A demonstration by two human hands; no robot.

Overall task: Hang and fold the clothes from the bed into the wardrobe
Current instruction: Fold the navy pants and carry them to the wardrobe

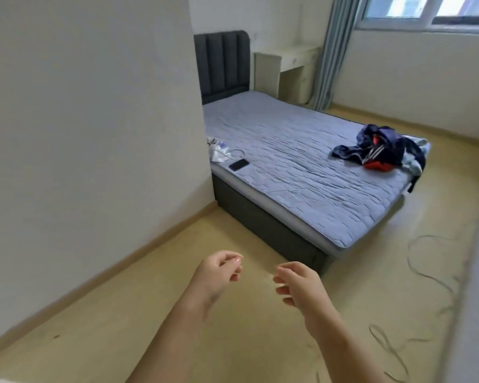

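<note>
Clothes pile [382, 150] sits crumpled at the far foot corner of the bed [302, 172], right at the mattress edge, dark blue with red and white showing. Phone [238, 164] and a cable lie on the near side of the bed by the wall corner [208, 161]. Floor [122, 313] between wall and bed frame is a bare lane; loose cord [426, 272] on the floor to the right. Both forearms reach forward over the floor, well apart from the bed. Left hand [219, 275] and right hand [296, 286] loosely curled, palms facing each other, holding nothing.
</note>
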